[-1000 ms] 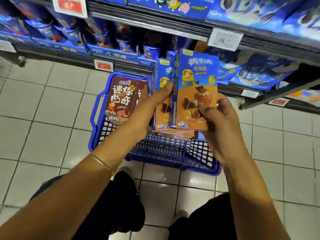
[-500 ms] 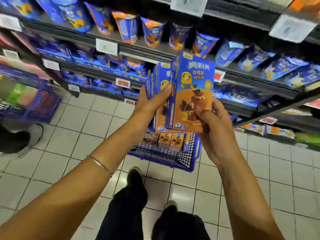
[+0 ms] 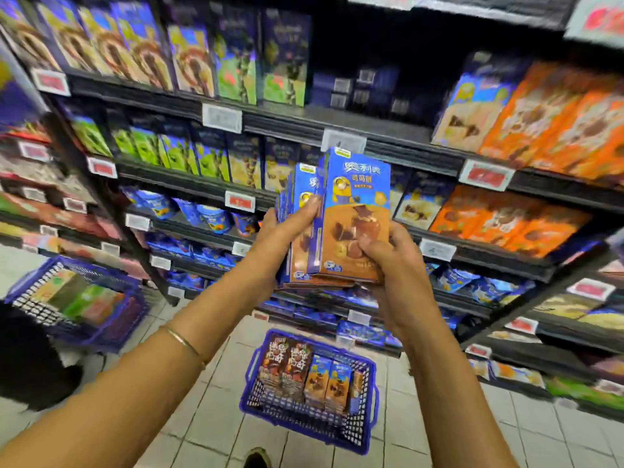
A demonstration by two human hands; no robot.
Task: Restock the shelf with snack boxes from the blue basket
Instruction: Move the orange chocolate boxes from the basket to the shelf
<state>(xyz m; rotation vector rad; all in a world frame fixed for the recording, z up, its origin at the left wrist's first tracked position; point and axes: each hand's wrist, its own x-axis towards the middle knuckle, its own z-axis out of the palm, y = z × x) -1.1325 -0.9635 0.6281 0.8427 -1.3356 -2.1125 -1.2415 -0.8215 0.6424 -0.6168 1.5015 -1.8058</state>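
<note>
Status: restock in progress, one batch in hand, none of this batch placed yet.

- Left hand: curled round the left side of a bundle of snack boxes, fingers lying across the face of the rear boxes.
- Right hand: grips the lower right corner of the front box, fingers curled onto its face.
- The bundle is upright, held between both hands at chest height, in front of the shelf and apart from it. Exact box count cannot be told; several edges show.
- Blue basket: on the floor below the hands, near the shelf foot. It holds brown boxes at its left and more blue-and-orange boxes to their right. So it is not emptied.
- A second basket with other goods stands well apart at the left.

Judgement: early to middle of the task. Left to do: set the held bundle on the shelf, then clear what is in the basket. The target slot is blurred and unidentified.
</note>
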